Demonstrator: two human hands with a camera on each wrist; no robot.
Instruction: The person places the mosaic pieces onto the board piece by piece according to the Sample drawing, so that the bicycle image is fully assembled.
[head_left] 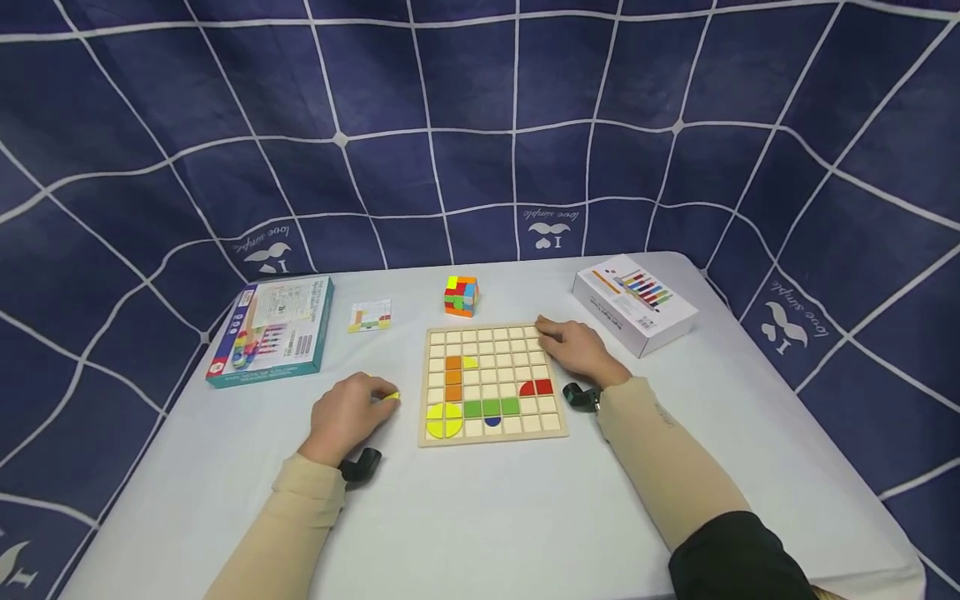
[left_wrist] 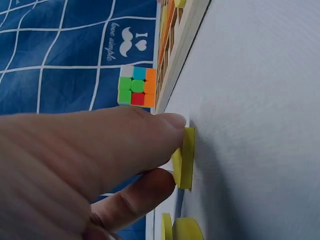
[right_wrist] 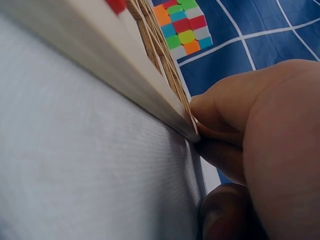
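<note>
My left hand (head_left: 352,417) is on the table left of the board, its thumb and a finger pinching a small yellow block (left_wrist: 187,159). More yellow blocks (left_wrist: 187,230) lie close by in the left wrist view, partly cut off by the frame. At its upper right corner, my right hand (head_left: 581,350) grips the wooden grid board (head_left: 562,432) between thumb and fingers. On the board sit orange squares (head_left: 453,377), a green row (head_left: 491,407), a yellow circle of quarter pieces (head_left: 444,421), a single yellow piece (head_left: 470,362), red pieces (head_left: 543,387) and a blue half-round piece (head_left: 492,422).
Behind the board stands a colored puzzle cube (head_left: 461,297). A pattern card (head_left: 370,316) lies left of it, and a teal-edged box (head_left: 273,329) is farther left. To the right sits a white box (head_left: 634,304). Blue checked cloth (head_left: 480,100) encloses the white table.
</note>
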